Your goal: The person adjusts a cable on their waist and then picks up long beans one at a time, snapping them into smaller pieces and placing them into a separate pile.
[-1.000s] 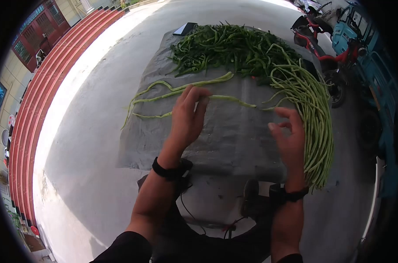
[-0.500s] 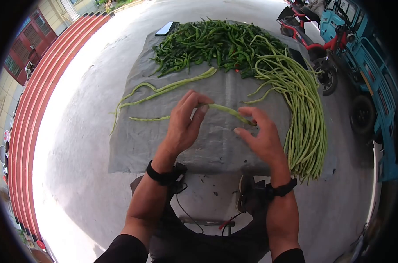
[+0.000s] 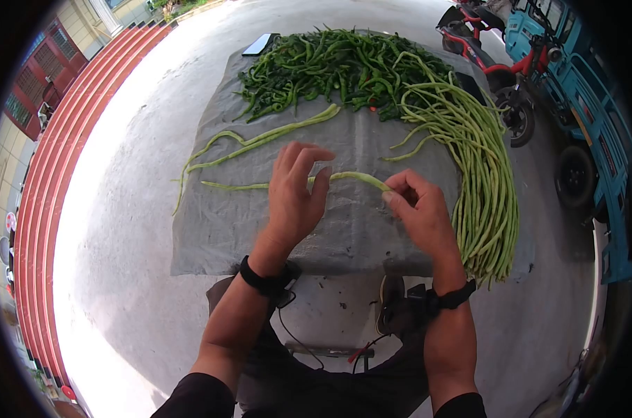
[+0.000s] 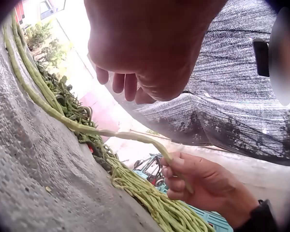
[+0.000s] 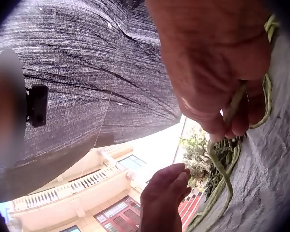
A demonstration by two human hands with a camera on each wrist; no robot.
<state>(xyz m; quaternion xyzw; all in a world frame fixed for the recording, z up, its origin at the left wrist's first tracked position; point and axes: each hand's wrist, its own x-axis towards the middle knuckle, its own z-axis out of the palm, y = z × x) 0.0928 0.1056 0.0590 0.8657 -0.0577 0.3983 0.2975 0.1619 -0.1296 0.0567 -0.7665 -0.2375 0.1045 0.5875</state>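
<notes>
My right hand (image 3: pixel 424 212) pinches one end of a long green bean (image 3: pixel 358 175) between thumb and fingertips. In the left wrist view the bean's tip pokes out past the right hand's fingers (image 4: pixel 176 164). The bean runs left behind my left hand (image 3: pixel 295 188), its far end over the grey sheet (image 3: pixel 316 240). The left hand is loosely curved with thumb and fingers apart, its fingertips clear of the bean in the left wrist view. Two more long beans (image 3: pixel 260 139) lie farther left. A big bundle of long beans (image 3: pixel 487 209) lies along the right side.
A heap of green peppers (image 3: pixel 337 70) covers the back of the sheet, with a phone (image 3: pixel 257 44) at its left corner. Another dark flat object (image 3: pixel 469 87) lies behind the bundle. Red steps (image 3: pixel 65 181) rise at far left; a blue vehicle (image 3: pixel 598 118) stands right.
The right hand has come in from the right and closed its fingertips on the bean's end. The left hand's fingers have loosened from the bean. The head view has shifted slightly.
</notes>
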